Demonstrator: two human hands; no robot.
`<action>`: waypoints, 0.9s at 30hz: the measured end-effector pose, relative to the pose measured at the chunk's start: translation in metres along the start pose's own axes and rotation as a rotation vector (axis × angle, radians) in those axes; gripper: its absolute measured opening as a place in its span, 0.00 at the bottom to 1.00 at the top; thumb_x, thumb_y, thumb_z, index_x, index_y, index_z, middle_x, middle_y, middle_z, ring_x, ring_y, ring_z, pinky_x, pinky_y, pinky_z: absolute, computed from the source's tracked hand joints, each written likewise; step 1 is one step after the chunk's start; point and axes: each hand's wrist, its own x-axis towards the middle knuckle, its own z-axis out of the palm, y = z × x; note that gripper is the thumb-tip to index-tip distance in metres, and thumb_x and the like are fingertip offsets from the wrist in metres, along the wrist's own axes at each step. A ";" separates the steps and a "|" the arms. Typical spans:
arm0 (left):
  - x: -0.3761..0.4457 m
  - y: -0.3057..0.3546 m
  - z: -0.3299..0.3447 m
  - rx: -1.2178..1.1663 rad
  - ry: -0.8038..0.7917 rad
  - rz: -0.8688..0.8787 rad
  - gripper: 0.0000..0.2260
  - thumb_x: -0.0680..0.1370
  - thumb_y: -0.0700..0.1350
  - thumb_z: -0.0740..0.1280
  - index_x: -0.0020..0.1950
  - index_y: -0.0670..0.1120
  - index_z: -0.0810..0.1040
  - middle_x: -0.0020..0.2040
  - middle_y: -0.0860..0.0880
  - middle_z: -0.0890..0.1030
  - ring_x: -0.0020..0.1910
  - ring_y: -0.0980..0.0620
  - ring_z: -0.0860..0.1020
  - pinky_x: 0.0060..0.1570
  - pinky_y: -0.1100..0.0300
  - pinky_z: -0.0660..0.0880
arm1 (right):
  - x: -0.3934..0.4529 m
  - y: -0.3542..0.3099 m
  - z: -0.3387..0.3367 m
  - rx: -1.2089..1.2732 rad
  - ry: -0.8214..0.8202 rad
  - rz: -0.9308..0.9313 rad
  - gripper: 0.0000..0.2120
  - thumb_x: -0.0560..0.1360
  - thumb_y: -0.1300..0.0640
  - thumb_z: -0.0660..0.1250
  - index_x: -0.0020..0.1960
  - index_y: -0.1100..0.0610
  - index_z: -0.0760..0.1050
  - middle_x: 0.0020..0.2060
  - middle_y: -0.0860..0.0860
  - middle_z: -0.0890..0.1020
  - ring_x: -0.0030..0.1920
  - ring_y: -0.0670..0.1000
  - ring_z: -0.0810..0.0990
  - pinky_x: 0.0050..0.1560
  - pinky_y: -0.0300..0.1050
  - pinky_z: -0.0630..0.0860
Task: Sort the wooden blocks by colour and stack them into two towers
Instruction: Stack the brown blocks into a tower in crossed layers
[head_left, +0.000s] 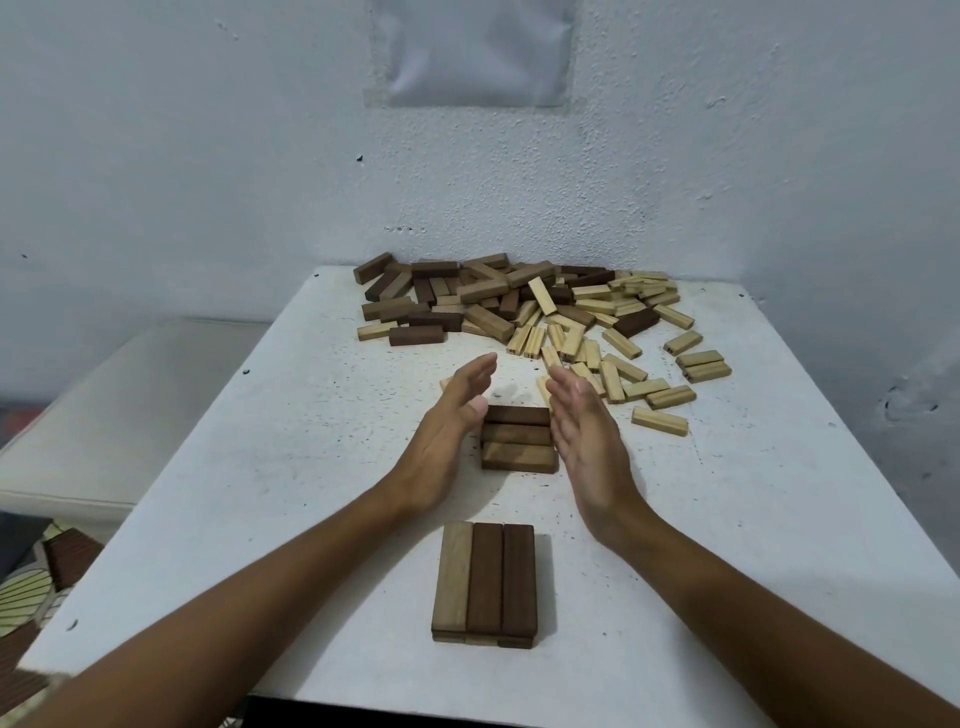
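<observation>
- Far left: table edge (171, 467) running diagonally toward the wall, with a pale bench (104, 405) below it. Plenty of bare tabletop on this side, probably the safest lane for sliding blocks out of the pile.
- Left hand (447, 431): open, fingers straight and together, palm turned inward, holding nothing; heel seemingly touching the left ends of the three-block row (519, 439), contact partly hidden.
- Three-block row: dark brown, lying crosswise in mid-table, near block slightly askew. Likely risk: uneven pressure from either palm skewing the row rather than squaring it, or popping one block up.
- Near stack (485, 584): close to the front edge, three blocks lengthwise on a lower layer. Left top block noticeably lighter than its two dark neighbours, so possibly a sorting slip if meant as the dark tower. Forearms passing on both sides; a dropped wrist could knock it toward the front edge.
- Right hand (587, 436): likewise open and flat, gripping nothing, palm against or just beside the right ends of the row.
- Loose light blocks (660, 421) just right of that hand: little room there, easy to sweep aside by accident.
- Mixed pile (519, 306) against the back wall, darker left, lighter right; no second tower begun.
- Right table edge (810, 415): outlying light blocks near it, at risk of falling if nudged.
</observation>
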 end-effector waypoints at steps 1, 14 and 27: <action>0.001 0.001 0.001 -0.002 0.014 0.005 0.27 0.77 0.62 0.55 0.75 0.56 0.63 0.75 0.56 0.66 0.74 0.62 0.62 0.72 0.60 0.59 | 0.001 0.002 0.001 -0.007 0.011 -0.014 0.24 0.77 0.38 0.51 0.70 0.45 0.65 0.71 0.46 0.68 0.73 0.44 0.64 0.69 0.38 0.61; 0.008 0.002 0.017 -0.134 -0.002 0.025 0.38 0.73 0.73 0.52 0.78 0.53 0.55 0.78 0.56 0.58 0.75 0.66 0.54 0.77 0.59 0.49 | 0.021 0.010 0.009 -0.012 0.002 -0.105 0.32 0.75 0.35 0.50 0.77 0.43 0.56 0.77 0.41 0.59 0.74 0.37 0.58 0.74 0.40 0.53; 0.010 0.000 0.019 -0.136 -0.012 0.048 0.35 0.72 0.76 0.50 0.75 0.62 0.56 0.78 0.58 0.56 0.75 0.68 0.53 0.74 0.63 0.48 | 0.020 0.014 0.013 0.001 0.000 -0.120 0.31 0.76 0.39 0.52 0.78 0.44 0.53 0.77 0.41 0.57 0.69 0.29 0.58 0.66 0.30 0.56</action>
